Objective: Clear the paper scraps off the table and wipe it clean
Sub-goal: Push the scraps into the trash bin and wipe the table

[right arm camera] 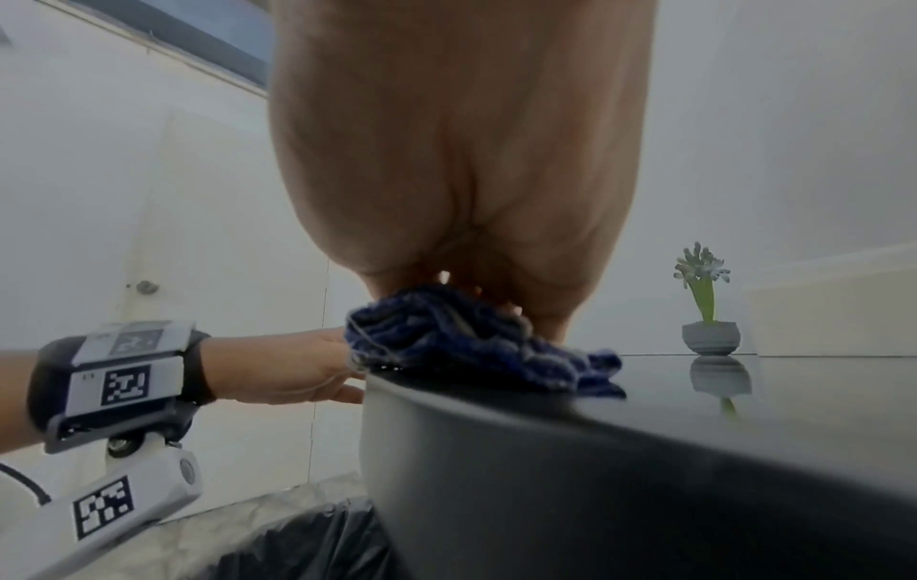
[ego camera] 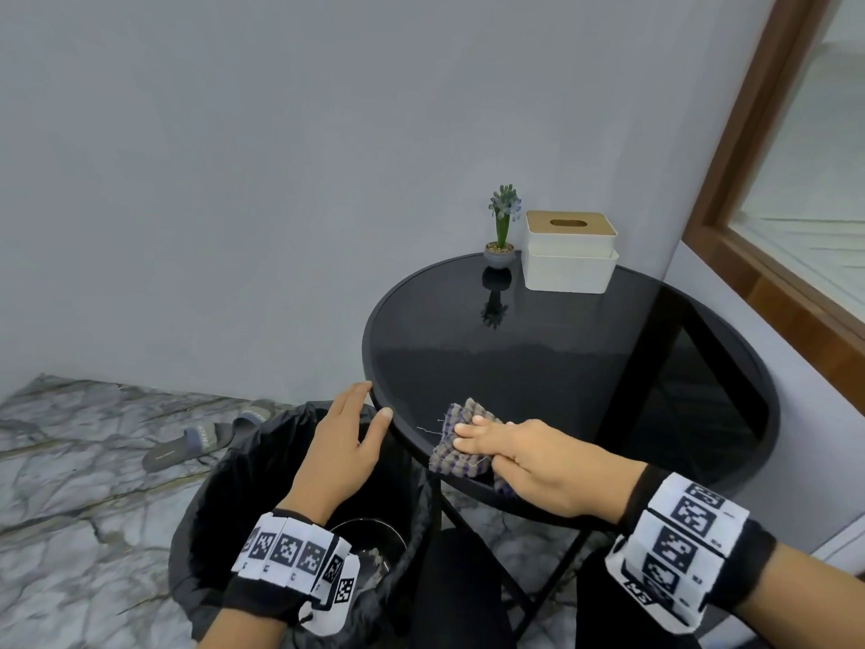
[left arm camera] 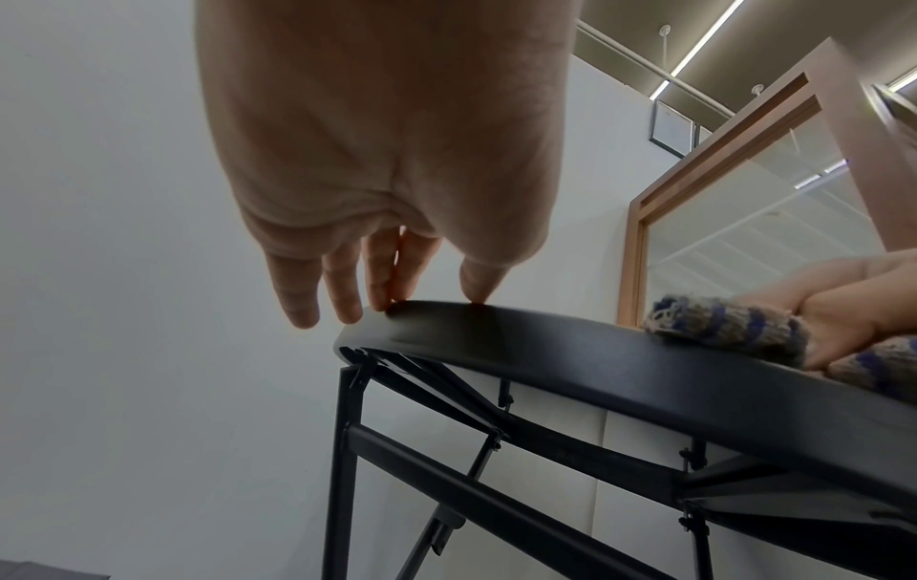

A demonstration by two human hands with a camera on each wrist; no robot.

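Note:
A checked grey-and-purple cloth (ego camera: 449, 454) lies bunched at the near left edge of the round black glass table (ego camera: 561, 367). My right hand (ego camera: 491, 442) presses on it, fingers on top and thumb tucked into a fold, as the left wrist view shows at the cloth (left arm camera: 724, 329). My left hand (ego camera: 355, 428) hovers over a black-bagged bin (ego camera: 224, 484) with straight fingers; its fingertips (left arm camera: 382, 302) touch the table rim (left arm camera: 546, 337). I see no paper scraps on the glass. The right wrist view shows the cloth (right arm camera: 461, 337) at the rim.
A small potted plant (ego camera: 501, 231) and a white tissue box (ego camera: 568, 250) stand at the table's far side. A pair of slippers (ego camera: 206, 442) lies on the marble floor to the left. White walls close in behind and to the right, with a wood-framed window (ego camera: 795, 180).

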